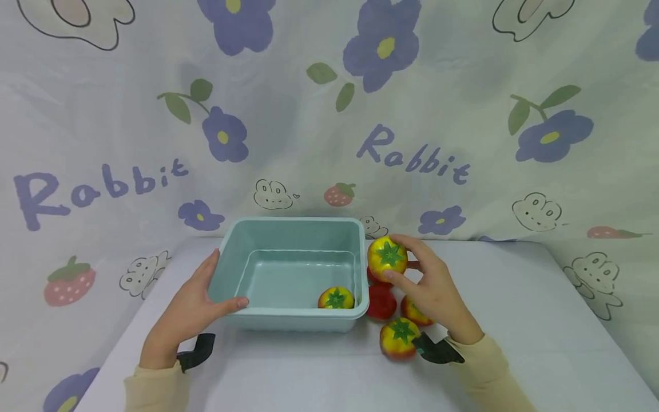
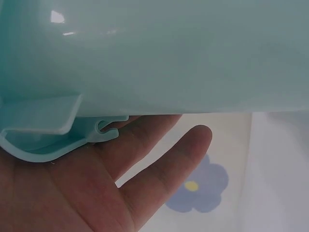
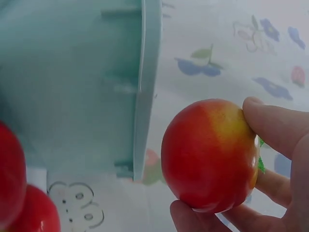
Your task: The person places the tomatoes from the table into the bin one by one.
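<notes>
Sleeve (image 1: pixel 489 372), right hand (image 1: pixel 435 292) with fruit (image 1: pixel 382 258), "Rabbit"-lettered backdrop (image 1: pixel 298 137)

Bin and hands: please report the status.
Left hand holds bin. Right hand pinches one fruit beside bin. Possibly in the way: other fruits beneath right hand.

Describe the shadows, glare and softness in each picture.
Head view: a soft shadow on the table below the front of the bin; left wrist view: white glare spots on the bin, upper left; right wrist view: a pale highlight at the right edge of the red-and-yellow fruit, the patterned cloth behind looking hazy.
</notes>
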Demonstrator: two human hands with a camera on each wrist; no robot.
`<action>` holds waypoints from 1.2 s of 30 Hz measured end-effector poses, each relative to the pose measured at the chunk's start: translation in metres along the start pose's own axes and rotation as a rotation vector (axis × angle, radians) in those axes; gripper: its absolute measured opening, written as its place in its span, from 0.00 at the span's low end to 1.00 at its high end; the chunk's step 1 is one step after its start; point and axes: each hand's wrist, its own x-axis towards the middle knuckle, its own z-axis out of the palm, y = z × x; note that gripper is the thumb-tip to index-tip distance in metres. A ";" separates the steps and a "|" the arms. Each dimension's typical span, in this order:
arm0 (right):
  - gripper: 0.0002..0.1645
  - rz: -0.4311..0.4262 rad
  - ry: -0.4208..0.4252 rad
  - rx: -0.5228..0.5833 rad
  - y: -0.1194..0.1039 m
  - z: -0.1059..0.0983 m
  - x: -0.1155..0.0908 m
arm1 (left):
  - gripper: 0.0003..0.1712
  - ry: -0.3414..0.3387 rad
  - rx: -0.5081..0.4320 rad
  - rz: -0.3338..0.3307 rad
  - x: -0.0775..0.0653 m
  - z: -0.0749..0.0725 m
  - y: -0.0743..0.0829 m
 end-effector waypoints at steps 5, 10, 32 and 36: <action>0.37 -0.020 -0.006 0.029 -0.009 0.011 0.002 | 0.71 -0.004 -0.006 0.006 0.000 0.000 0.000; 0.37 -0.045 -0.001 0.057 -0.017 0.020 0.002 | 0.72 -0.002 -0.011 0.010 0.000 0.000 0.000; 0.39 -0.142 -0.044 0.052 -0.044 0.062 0.000 | 0.71 -0.005 -0.005 0.011 0.001 0.000 -0.001; 0.40 -0.131 -0.050 0.020 -0.047 0.069 -0.001 | 0.71 -0.004 -0.008 0.010 0.001 0.000 0.000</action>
